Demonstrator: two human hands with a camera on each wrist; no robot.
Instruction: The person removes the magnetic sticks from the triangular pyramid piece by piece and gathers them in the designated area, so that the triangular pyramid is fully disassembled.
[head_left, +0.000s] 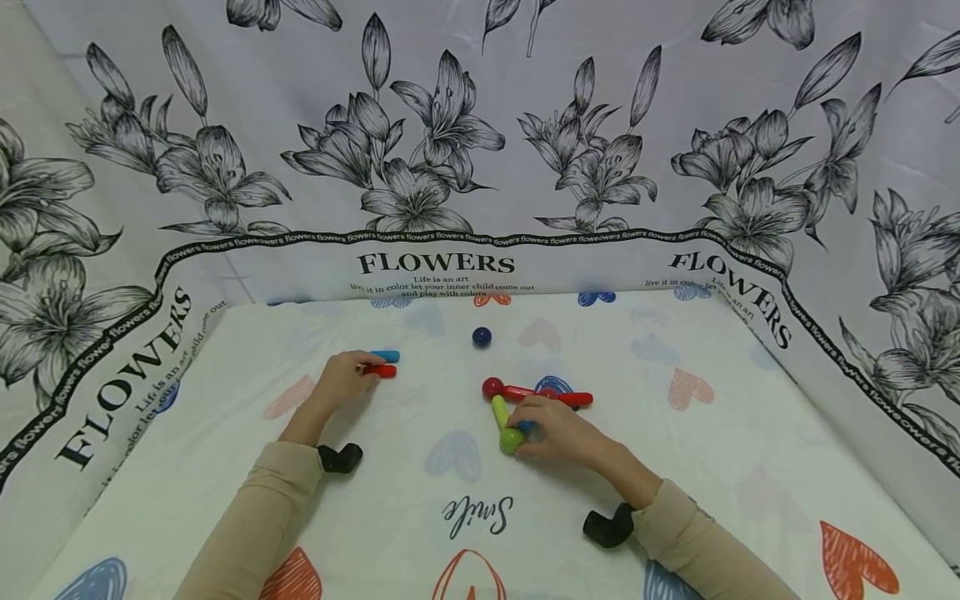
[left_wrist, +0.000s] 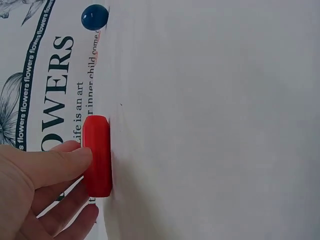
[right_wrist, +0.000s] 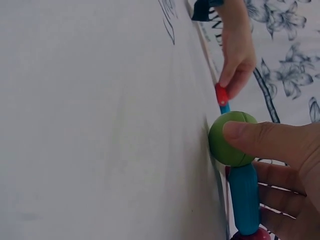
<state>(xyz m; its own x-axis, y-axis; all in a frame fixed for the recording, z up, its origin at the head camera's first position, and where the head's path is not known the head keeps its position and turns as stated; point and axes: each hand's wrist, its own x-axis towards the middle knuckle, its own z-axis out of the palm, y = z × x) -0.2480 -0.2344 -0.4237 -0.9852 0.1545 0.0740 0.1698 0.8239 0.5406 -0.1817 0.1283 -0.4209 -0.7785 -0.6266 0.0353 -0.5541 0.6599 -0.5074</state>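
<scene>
Both hands engaged, mid-frame.
Your left hand (head_left: 341, 379) fingers pinch the red stick (head_left: 382, 372); your right hand (head_left: 558, 432) fingers pinch the green ball (head_left: 512, 440).

Head view: blue stick (head_left: 528, 426) mostly hidden under right hand (head_left: 558, 433). Left hand (head_left: 343, 379) covers near end of red stick (head_left: 383, 371). Right wrist view: red ball (right_wrist: 250, 235) cut off by bottom edge. Forearms run off frame.

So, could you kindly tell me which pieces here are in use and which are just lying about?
In use:
- left hand on the short red stick
- right hand on the green ball, joined to sticks

Lying about:
- dark blue ball
- light blue stick
</scene>
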